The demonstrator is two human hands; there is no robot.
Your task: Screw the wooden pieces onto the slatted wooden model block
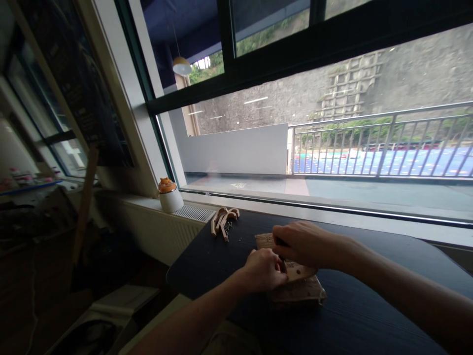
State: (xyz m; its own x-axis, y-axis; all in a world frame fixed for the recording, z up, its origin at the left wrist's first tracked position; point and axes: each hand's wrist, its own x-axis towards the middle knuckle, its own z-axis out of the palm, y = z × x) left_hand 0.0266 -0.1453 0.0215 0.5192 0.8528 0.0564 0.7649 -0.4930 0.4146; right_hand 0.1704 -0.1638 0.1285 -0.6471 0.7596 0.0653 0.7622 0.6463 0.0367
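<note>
On the dark table lies a rough wooden board (298, 292), tilted away from me, with a smooth light wooden piece (300, 272) that has a dark hole resting on top. My left hand (265, 268) is closed at the left end of that light piece, its fingertips pressed together and partly hidden. Above it, my right hand (305, 241) is wrapped round a dark-handled tool (281, 242); the tool's tip is hidden behind the left hand. Several curved wooden hooks (223, 220) lie near the table's far left corner, with loose screws (228, 230) beside them.
The dark table (207, 256) stands against a window sill (254, 203). A white jar with an orange lid (170, 195) sits on the ledge above a radiator (177, 235) to the left. A wooden plank (84, 207) leans farther left, and a pale box-like object (121, 301) is below the table.
</note>
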